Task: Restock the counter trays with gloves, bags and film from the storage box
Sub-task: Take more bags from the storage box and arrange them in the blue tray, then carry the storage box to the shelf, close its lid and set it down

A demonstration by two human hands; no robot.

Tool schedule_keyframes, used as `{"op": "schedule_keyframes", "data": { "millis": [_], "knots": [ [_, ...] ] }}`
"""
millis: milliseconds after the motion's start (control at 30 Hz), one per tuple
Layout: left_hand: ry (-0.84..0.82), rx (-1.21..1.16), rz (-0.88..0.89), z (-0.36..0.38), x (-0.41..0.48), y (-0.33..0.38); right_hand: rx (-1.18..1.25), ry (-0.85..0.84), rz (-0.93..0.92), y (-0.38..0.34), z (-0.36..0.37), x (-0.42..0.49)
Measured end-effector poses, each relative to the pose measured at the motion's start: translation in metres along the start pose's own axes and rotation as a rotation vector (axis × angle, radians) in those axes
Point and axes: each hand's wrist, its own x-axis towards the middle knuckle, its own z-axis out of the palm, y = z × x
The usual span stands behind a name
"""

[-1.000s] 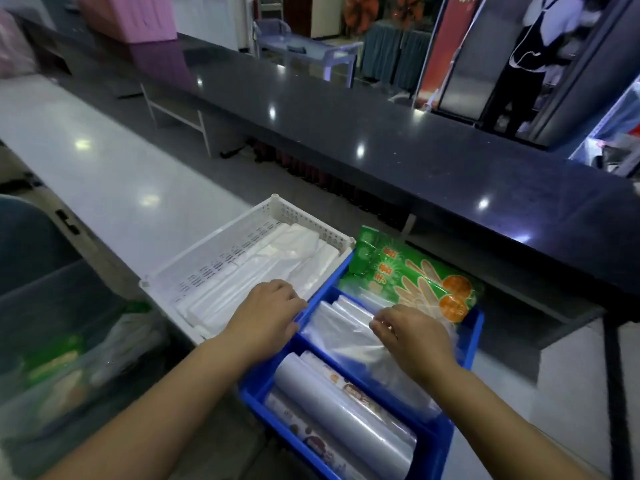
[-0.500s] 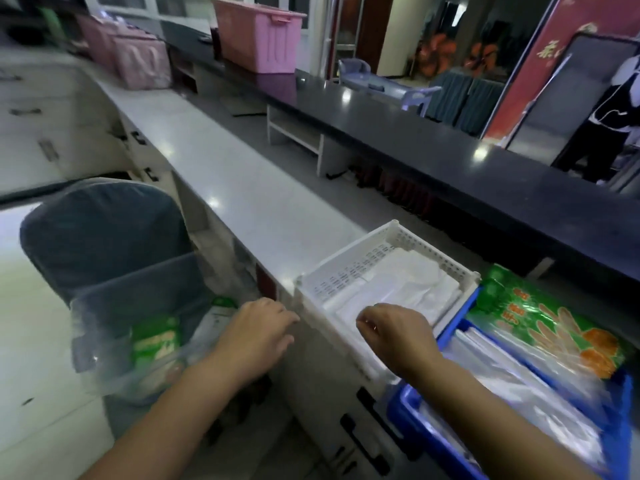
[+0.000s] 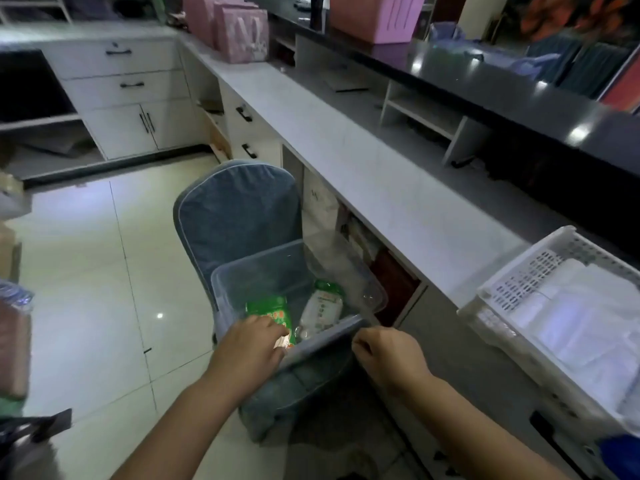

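My left hand is over the near rim of the clear storage box on the chair, fingers curled onto the green glove pack; can't tell if they're clamped on it. My right hand, loosely curled, grips nothing and steadies the box's near right corner. The white pack sits beside the green one, and the white tray waits at the counter edge.

The box on the chair is open at the top, so a hand can pass straight down into it. The left hand fills its near left corner over the green pack; the white pack lies clear beside it. The right hand is outside the near rim. The counter edge crowds the right side; the floor to the left is open.
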Motion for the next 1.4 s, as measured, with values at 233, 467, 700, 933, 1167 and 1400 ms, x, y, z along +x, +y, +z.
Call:
{"op": "schedule_keyframes", "data": {
  "millis": [233, 467, 700, 933, 1167, 1400],
  "knots": [
    [-0.074, -0.042, -0.057, 0.014, 0.035, -0.061, -0.011, -0.198, 0.132, 0.002, 0.042, 0.056],
    [-0.175, -0.011, -0.141, 0.003, 0.090, -0.138, -0.063, -0.371, 0.280, 0.016, 0.086, 0.124],
    [-0.233, 0.024, -0.102, 0.002, 0.161, -0.186, -0.003, -0.501, 0.480, 0.013, 0.112, 0.176],
    [-0.382, 0.089, 0.075, 0.035, 0.255, -0.219, 0.150, -0.452, 0.821, 0.014, 0.141, 0.201],
    [-0.496, 0.161, 0.257, 0.081, 0.339, -0.253, 0.290, -0.302, 1.208, -0.011, 0.171, 0.202],
    [-0.579, 0.145, 0.280, 0.117, 0.377, -0.272, 0.288, -0.116, 1.447, -0.039, 0.206, 0.223]
  ]
}}
